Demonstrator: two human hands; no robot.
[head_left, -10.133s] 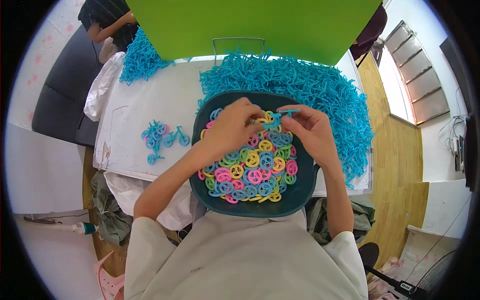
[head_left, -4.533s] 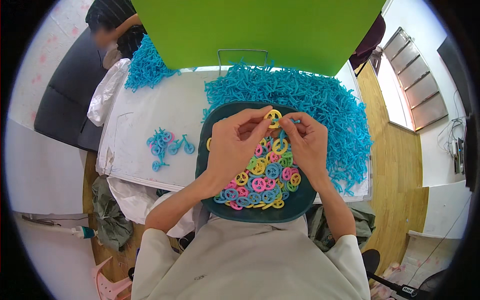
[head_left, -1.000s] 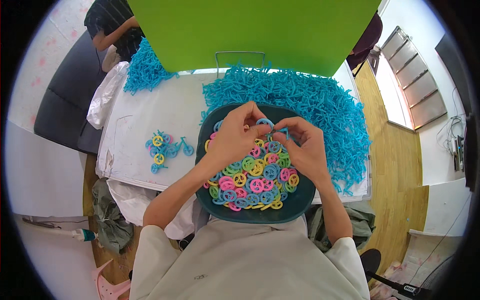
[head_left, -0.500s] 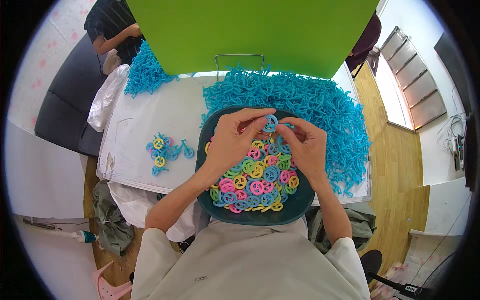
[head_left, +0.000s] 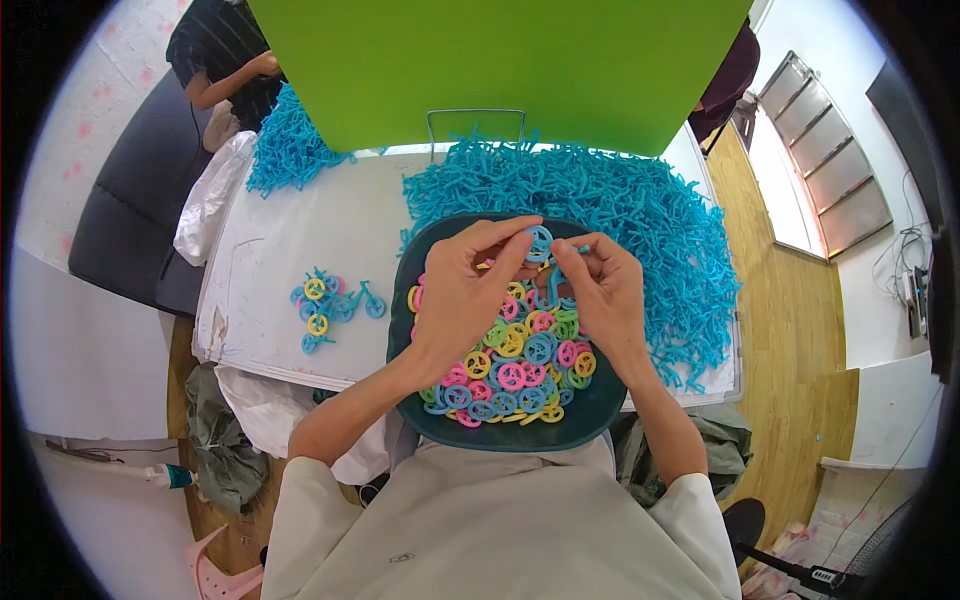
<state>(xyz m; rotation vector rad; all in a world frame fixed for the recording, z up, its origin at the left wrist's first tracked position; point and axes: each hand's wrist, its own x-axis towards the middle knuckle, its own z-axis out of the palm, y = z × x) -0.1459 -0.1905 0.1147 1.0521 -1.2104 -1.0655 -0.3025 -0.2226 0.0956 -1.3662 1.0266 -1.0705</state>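
Note:
Above a dark green basin [head_left: 500,437] of small plastic wheels [head_left: 511,376] in pink, yellow, blue and green, my two hands meet. Between its thumb and fingers, my left hand [head_left: 468,285] pinches a light blue wheel [head_left: 539,244]. Close against that wheel, my right hand [head_left: 605,290] grips a blue plastic frame piece [head_left: 556,285], partly hidden by the fingers. Left of the basin, on the white table [head_left: 275,245], lies a small cluster of joined blue frames and wheels [head_left: 335,305], some of the wheels yellow or pink.
A large heap of blue frame pieces [head_left: 600,190] covers the table's far right side. Behind it stands a bright green panel [head_left: 500,70]. Another person [head_left: 225,65] is at the far left beside a smaller blue heap [head_left: 290,150]. A white bag [head_left: 215,195] hangs at the table's left edge.
Both hands stay together over the basin with only a slight shift of the fingers. More of the blue frame piece shows below the right fingers. The whole view has drifted a little.

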